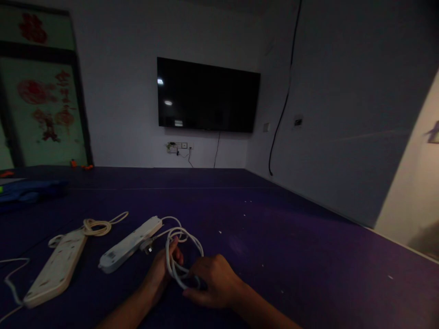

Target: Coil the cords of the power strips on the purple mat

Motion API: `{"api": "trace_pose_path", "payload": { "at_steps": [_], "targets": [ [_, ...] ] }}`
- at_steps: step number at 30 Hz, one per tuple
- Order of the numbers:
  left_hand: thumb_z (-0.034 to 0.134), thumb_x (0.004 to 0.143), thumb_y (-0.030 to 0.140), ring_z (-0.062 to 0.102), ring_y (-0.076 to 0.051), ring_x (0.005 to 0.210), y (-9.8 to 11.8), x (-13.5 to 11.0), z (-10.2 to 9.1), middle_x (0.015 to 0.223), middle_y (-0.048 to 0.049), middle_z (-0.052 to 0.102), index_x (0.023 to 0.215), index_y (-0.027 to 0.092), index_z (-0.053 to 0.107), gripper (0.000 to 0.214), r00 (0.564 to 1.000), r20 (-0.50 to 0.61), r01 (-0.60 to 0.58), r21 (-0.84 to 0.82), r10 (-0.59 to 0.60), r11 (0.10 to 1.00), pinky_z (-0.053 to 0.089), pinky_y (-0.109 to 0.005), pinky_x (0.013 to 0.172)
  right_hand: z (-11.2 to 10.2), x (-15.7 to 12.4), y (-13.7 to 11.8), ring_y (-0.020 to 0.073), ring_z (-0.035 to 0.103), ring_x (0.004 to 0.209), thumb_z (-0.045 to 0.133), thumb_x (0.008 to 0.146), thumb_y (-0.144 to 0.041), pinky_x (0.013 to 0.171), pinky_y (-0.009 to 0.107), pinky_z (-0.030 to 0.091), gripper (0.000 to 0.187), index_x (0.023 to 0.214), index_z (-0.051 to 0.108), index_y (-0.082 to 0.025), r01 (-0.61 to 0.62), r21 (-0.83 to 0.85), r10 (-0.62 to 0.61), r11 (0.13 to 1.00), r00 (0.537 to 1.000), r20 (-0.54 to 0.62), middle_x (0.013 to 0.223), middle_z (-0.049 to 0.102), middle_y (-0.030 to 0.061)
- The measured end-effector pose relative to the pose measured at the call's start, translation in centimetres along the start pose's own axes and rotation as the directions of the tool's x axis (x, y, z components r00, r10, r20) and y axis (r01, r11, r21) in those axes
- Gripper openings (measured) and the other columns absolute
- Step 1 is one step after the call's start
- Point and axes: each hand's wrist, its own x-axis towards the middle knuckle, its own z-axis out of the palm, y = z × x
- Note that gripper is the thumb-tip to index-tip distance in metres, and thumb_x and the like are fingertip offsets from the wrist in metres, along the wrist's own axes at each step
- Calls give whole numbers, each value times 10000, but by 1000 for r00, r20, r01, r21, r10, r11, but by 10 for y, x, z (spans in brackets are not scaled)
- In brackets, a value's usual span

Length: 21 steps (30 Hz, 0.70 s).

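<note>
A white power cord [196,243] is looped into a loose coil between my two hands. My left hand [163,265] is closed on the coil's left side, thumb up along the loops. From the right, my right hand [215,279] grips the lower right of the same coil with curled fingers. The cord runs to the far end of a white power strip [132,245], lying on its side left of my hands. Its plug [147,246] rests against the strip near my left wrist.
Further left lies a second power strip [60,267] with its cream cord [99,227] knotted at the far end. Blue cloth [32,191] sits at the left edge. Small white scraps dot the purple surface [308,256]. A television [207,96] hangs on the wall ahead.
</note>
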Motion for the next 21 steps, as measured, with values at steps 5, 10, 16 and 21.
{"api": "trace_pose_path", "payload": {
  "at_steps": [5,10,16,21],
  "targets": [
    [604,568,713,392,-89,379,4,-10,5,403,31,452,477,164,499,566,996,68,-64,210,51,976,279,-225,422,7,0,4,136,622,714,429,832,-582,569,230,348,416,865,612,-209,-3,13,4,1000,1000,-27,806,684,16],
    [726,459,640,442,-112,464,5,-15,6,469,42,499,555,174,526,516,986,143,-140,395,89,908,311,-233,479,7,1,2,134,643,683,446,834,-591,533,228,327,429,801,654,-217,-52,20,53,998,997,-57,752,702,3],
    [734,500,605,464,-121,519,-2,-15,3,531,28,530,634,170,561,487,969,232,-169,387,82,907,331,-235,518,10,3,-2,137,654,685,554,760,-605,546,216,351,398,757,688,-231,-151,96,159,984,984,-81,765,715,-2],
    [730,540,577,463,-117,527,4,-19,3,552,23,539,658,160,573,461,978,195,-143,381,72,913,331,-232,523,9,2,2,137,645,680,558,760,-597,544,209,363,396,809,669,-220,-127,111,137,986,987,-82,766,701,5]
  ]
}}
